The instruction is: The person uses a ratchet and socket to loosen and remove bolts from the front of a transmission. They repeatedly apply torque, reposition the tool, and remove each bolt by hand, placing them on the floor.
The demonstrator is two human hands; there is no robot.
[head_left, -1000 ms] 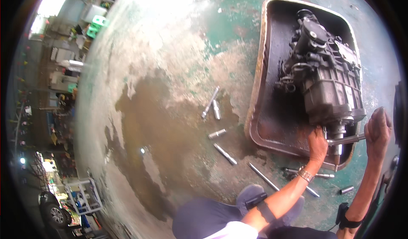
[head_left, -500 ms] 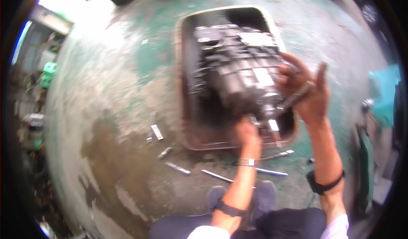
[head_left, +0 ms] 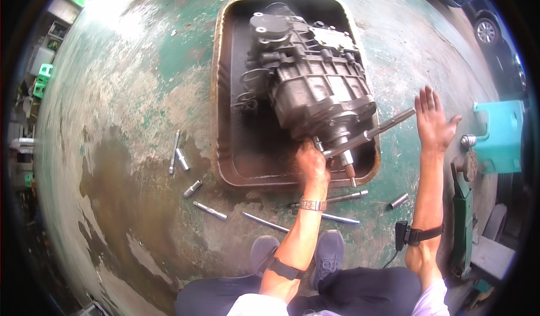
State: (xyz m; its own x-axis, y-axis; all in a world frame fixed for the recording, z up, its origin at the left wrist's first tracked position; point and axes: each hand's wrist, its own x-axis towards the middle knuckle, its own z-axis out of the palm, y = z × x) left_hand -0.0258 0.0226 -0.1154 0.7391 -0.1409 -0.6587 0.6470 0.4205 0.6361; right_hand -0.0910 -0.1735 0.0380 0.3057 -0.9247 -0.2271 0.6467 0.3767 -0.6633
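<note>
A grey metal gearbox [head_left: 320,80] lies in a dark tray [head_left: 225,172], its splined shaft [head_left: 350,172] toward me. A long metal socket wrench [head_left: 382,127] slants across the shaft end, its handle rising to the right. Low at the gearbox's front, my left hand [head_left: 313,165] is closed around the wrench's head end; the fingertips are partly hidden. My right hand [head_left: 433,122] is open, fingers stretched out, beside the handle's far end; whether it touches the handle I cannot tell.
Around the tray's near side lie several sockets [head_left: 399,201] and extension bars [head_left: 210,210]. A teal stool [head_left: 498,139] and a green floor jack [head_left: 462,226] stand at the right. Cars [head_left: 486,32] are parked far right. Wet patches mark the floor at left.
My right hand, earlier curled by the wrench handle against the gearbox's side, has moved right and spread flat. My left hand stays low at the gearbox's front. The view has shifted and sharpened.
</note>
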